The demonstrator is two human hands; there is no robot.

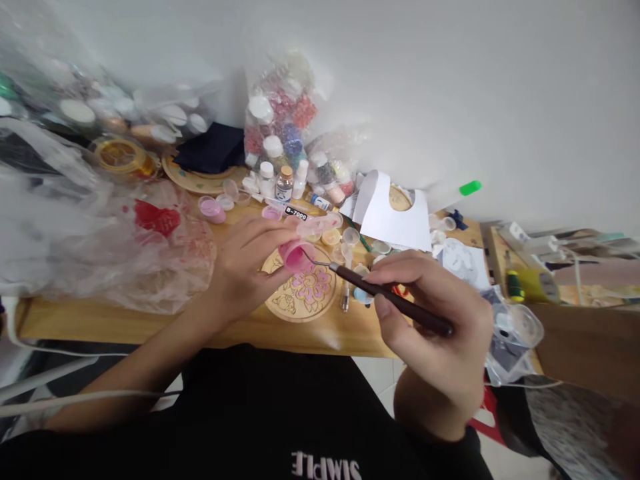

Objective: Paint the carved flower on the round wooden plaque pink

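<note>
The left hand [250, 257] holds a small pink cup [296, 255] up over a round wooden disc [301, 293]. The fingers curl around the cup and pinch it between the thumb and the fingertips. The cup tips toward the other hand, and its open mouth shows pink inside.

The right hand [440, 333] holds a thin brush [387, 297] with a dark brown handle. The thumb and the first fingers press together on the handle, like holding a pencil. The other fingers are tucked in below. The metal end of the brush points left, and its tip is at the mouth of the pink cup.

The wooden disc lies flat on a wooden table [125, 323], just under the cup. It has a flower pattern cut into it. The middle flower is pink, and the parts around it are bare wood.

More little cups [340, 239] sit just behind the disc, some clear and some yellow. A small tube with a black label [296, 213] lies near them. A little bottle with a tan cap [285, 183] stands further back, next to white bottles. A bag of coloured beads [280, 120] leans on the white wall. A big crinkly plastic bag [100, 233] covers the left part of the table. A folded white paper [393, 213] stands to the right, and a green-capped thing [470, 188] lies behind it.
</note>
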